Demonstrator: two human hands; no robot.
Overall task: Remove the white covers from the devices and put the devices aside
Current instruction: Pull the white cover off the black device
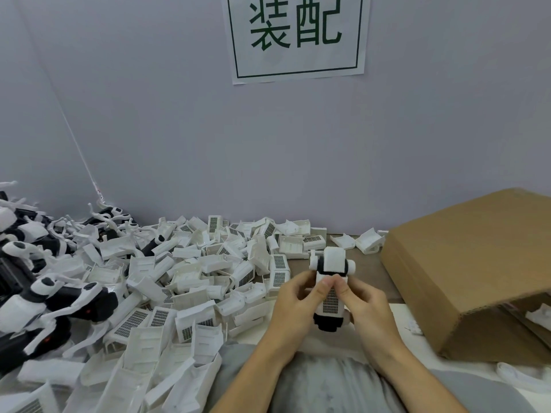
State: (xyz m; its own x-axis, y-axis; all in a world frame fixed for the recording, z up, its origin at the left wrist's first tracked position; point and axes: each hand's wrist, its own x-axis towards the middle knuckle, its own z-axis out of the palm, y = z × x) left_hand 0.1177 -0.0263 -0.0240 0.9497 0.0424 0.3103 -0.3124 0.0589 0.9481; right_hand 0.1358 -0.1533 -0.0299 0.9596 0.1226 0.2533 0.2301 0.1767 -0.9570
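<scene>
Device: I hold one black-and-white device [331, 293] upright in front of my chest, above the near edge of the desk [369, 272], between the cover pile and the carton.
Left hand: my left hand [293, 305] grips the device's left side, thumb laid on the top edge of the cover.
Right hand: my right hand [365, 305] grips the right side, thumb meeting the left thumb on the same edge.
White cover: the white cover [330, 298], with its dark grille, is still seated on the device's front.
Handling, my guess: thin rigid plastic, light, probably clipped on; it should flex a little and then pop. Best purchase is the upper lip under my thumbs; too much force could snap a clip.
Removed covers: a heap of loose covers [190, 281] spreads over the desk to my left.
Finished devices: stripped devices [44, 296] are piled at far left.
Carton: a cardboard carton [465, 263] lies on its side to my right.
Wall: a printed sign [298, 37] hangs above.
</scene>
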